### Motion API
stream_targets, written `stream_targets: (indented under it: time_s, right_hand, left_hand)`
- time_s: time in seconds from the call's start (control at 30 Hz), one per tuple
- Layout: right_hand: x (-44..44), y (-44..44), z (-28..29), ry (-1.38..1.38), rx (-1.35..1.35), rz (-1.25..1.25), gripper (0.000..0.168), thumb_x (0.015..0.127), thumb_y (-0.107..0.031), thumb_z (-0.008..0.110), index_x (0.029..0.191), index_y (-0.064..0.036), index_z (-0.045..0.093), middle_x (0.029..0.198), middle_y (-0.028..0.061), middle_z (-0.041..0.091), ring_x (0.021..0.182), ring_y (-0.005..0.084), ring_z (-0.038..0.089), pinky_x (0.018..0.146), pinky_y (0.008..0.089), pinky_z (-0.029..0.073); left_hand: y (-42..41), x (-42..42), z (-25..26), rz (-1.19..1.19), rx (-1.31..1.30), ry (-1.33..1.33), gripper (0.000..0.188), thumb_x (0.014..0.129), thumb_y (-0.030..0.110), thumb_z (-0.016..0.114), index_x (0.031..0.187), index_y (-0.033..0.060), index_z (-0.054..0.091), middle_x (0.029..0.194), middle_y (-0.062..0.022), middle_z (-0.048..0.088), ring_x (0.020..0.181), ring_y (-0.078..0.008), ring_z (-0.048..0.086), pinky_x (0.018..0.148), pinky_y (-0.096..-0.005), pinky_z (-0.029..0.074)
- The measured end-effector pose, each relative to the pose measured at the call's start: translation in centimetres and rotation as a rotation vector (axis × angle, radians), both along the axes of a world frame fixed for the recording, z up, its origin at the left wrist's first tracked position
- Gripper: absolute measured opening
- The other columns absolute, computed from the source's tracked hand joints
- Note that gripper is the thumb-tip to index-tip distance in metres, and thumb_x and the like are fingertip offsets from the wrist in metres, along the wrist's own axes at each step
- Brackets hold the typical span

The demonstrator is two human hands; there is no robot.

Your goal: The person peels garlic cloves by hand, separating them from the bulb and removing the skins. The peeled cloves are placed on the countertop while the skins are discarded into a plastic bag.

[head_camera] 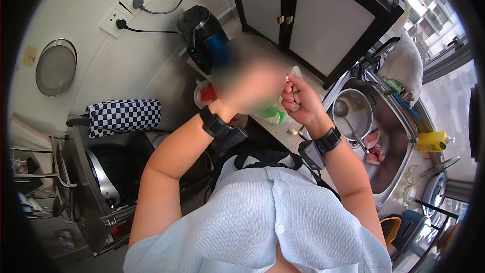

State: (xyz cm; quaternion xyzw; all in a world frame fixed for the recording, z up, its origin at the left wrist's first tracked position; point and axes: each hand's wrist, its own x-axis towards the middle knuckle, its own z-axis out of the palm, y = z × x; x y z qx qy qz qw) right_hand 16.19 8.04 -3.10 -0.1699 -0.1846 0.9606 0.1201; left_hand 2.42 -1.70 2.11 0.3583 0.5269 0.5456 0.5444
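Garlic cloves (295,94) are held in the curled fingers of my right hand (307,103), raised above the countertop. A round blur hides most of my left hand (254,85), so its fingers and anything in them cannot be made out; it is close beside my right hand. Under the hands lies a green-and-white plastic bag (273,113). A loose piece of garlic (292,132) rests on the speckled countertop (287,139), nearer to me than the bag. To the left of my left wrist, a container with red contents (207,93) is partly visible.
A blue-and-black electric kettle (206,40) stands beyond my left hand, plugged into the wall. A dark-framed cabinet (333,19) is at the back. On the right, the steel sink (394,176) holds a pot (352,93), a ladle (354,131) and raw meat (375,154). A checkered cloth item (125,117) is left.
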Motion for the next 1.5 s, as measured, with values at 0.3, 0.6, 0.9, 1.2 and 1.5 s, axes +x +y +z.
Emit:
stream_targets:
  time_s: [0.3, 0.6, 0.9, 1.2, 1.5]
  right_hand:
    - [0.7, -0.2, -1.4, 0.099, -0.249, -0.059, 0.011, 0.092, -0.021, 0.049, 0.096, -0.011, 0.052, 0.07, -0.0001, 0.051, 0.054, 0.0098, 0.04, 0.042, 0.0212, 0.03]
    - [4.1, -0.4, -1.9, -0.042, -0.099, -0.289, 0.013, 0.093, -0.023, 0.047, 0.089, -0.01, 0.049, 0.071, 0.0019, 0.051, 0.053, 0.01, 0.039, 0.042, 0.0212, 0.03]
    - [12.4, -3.9, -2.2, 0.135, -0.101, -0.594, 0.013, 0.087, -0.019, 0.048, 0.083, -0.008, 0.052, 0.076, 0.0054, 0.056, 0.052, 0.0104, 0.042, 0.039, 0.021, 0.033]
    - [20.1, -15.1, -5.0, 0.042, -0.284, -0.893, 0.016, 0.087, -0.023, 0.051, 0.087, -0.008, 0.058, 0.076, 0.0068, 0.058, 0.053, 0.0143, 0.046, 0.042, 0.0236, 0.037]
    - [25.7, -19.5, -4.2, 0.086, -0.379, -1.227, 0.03, 0.091, -0.033, 0.041, 0.092, -0.007, 0.056, 0.079, 0.0088, 0.055, 0.064, 0.0199, 0.05, 0.049, 0.0291, 0.04]
  left_hand:
    - [-0.2, -1.1, -0.8, 0.044, 0.247, 1.098, 0.015, 0.082, 0.018, 0.062, 0.082, 0.0031, 0.062, 0.066, -0.0095, 0.061, 0.055, -0.0205, 0.056, 0.053, -0.0303, 0.043]
    - [0.9, -1.8, -0.3, -0.035, 0.042, 1.39, 0.019, 0.08, 0.015, 0.057, 0.094, 0.0043, 0.066, 0.083, -0.0156, 0.065, 0.073, -0.0318, 0.062, 0.067, -0.0356, 0.049]
    - [-1.0, 4.1, 3.6, -0.324, -0.049, 0.096, 0.017, 0.089, 0.02, 0.06, 0.087, 0.0025, 0.062, 0.06, 0.0026, 0.05, 0.048, -0.0021, 0.041, 0.039, -0.0164, 0.027]
    - [-1.9, 12.0, -5.8, -0.631, -0.341, -0.432, 0.03, 0.093, 0.035, 0.05, 0.09, 0.0051, 0.056, 0.068, -0.001, 0.052, 0.05, -0.0077, 0.046, 0.037, -0.0171, 0.031]
    - [-1.9, 20.3, -7.5, -0.744, -0.566, -0.658, 0.046, 0.096, 0.044, 0.035, 0.101, 0.003, 0.056, 0.082, -0.0071, 0.059, 0.066, -0.0162, 0.055, 0.05, -0.0237, 0.043]
